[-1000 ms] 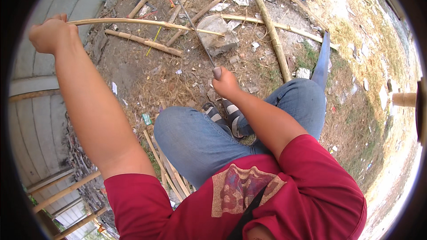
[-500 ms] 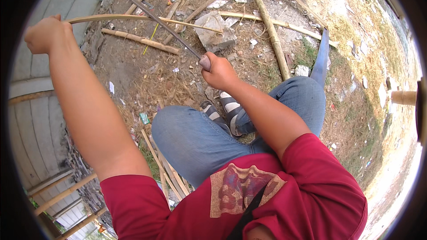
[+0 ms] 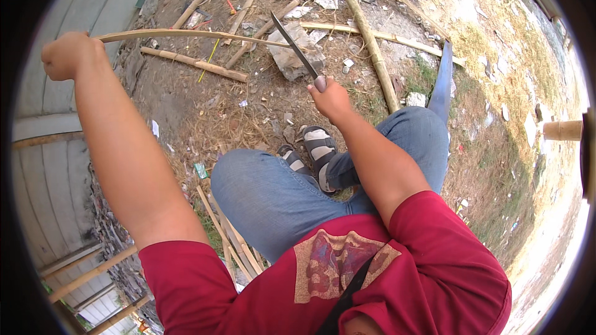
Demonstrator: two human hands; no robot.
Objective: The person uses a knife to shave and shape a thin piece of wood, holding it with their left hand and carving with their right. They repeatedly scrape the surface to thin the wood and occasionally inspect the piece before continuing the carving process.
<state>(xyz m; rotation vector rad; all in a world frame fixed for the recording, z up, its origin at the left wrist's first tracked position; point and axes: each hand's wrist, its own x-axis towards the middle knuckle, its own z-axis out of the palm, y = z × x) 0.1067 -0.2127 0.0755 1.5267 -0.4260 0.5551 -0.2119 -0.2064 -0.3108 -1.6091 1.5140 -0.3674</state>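
Note:
At the far left, my left hand [image 3: 71, 56] is closed round the end of a thin split bamboo strip [image 3: 186, 33], which stretches rightward over the littered ground. My right hand [image 3: 333, 99], in front of my knees, grips the handle of a long-bladed machete [image 3: 294, 46]. Its dark blade points up and to the left and crosses near the strip's right end; whether the two touch I cannot tell. Below that end lies a flat grey stone block [image 3: 292, 62].
A round bamboo pole [image 3: 372, 49] and a shorter one [image 3: 195, 64] lie ahead. A blue saw blade [image 3: 442, 80] stands beside my right knee. Split bamboo pieces [image 3: 239, 245] rest by my left leg. A grey wall [image 3: 93, 0] borders the left.
The machete has swung to the right along the strip, from its middle to near its right end, with my right hand shifting right too. My left hand has moved slightly right and down.

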